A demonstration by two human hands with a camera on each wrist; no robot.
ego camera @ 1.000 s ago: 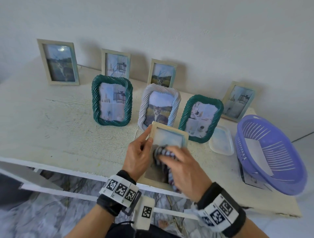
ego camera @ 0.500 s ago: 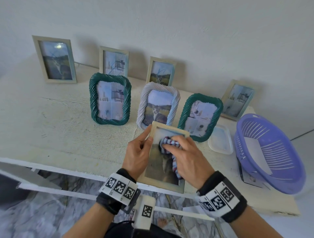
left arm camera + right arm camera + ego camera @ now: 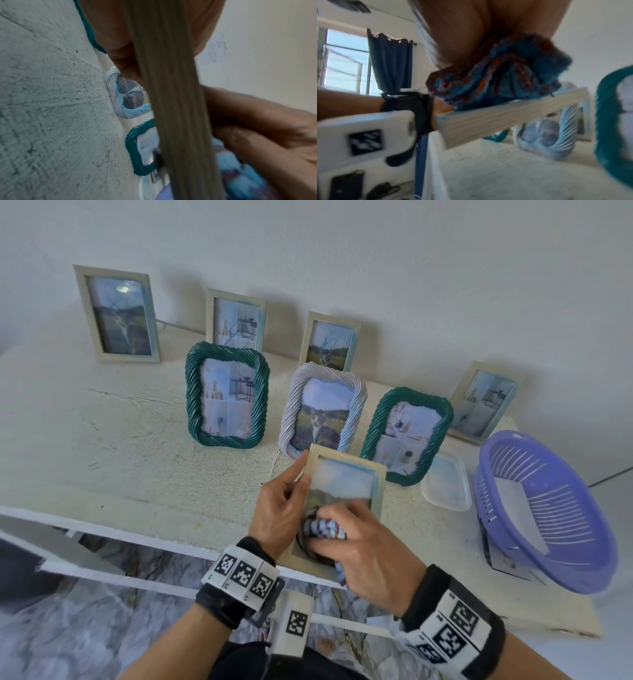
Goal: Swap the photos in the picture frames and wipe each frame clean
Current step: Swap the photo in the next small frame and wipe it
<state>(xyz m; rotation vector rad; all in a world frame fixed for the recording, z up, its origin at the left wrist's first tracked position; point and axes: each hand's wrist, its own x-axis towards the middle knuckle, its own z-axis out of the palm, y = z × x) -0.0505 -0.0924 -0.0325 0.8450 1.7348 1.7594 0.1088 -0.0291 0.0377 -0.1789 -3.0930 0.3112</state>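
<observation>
- Two hands work on one pale wooden frame [image 3: 346,470] held tilted over the near edge of the counter [image 3: 113,460], at about 6 o'clock in the head view.
- The left hand [image 3: 279,508] grips the frame's left edge, thumb on the front and fingers curled behind it.
- The right hand [image 3: 363,546] has its fingers curled round a bunched striped cloth [image 3: 323,529] in blue, white and red, pressing it on the lower part of the glass.
- The right wrist view shows the cloth [image 3: 501,75] sitting on the frame's top face, blurred.
- Just beyond the held frame, at 12 o'clock, a white twisted frame [image 3: 322,409] with a cat photo stands upright.
- A green twisted frame [image 3: 226,393] stands at its 9 o'clock and another green twisted frame [image 3: 406,436] at its 3 o'clock, leaning a little.
- At 3 o'clock of the hands a clear plastic lid [image 3: 445,484] lies flat, and past it a purple basket [image 3: 544,508] sits at the counter's right end.
- Farthest back, four plain pale frames lean along the wall [image 3: 376,268]: the largest [image 3: 116,313] at 10 o'clock, two smaller ones [image 3: 236,320] [image 3: 330,342] near 12, one [image 3: 483,402] at 2 o'clock.
</observation>
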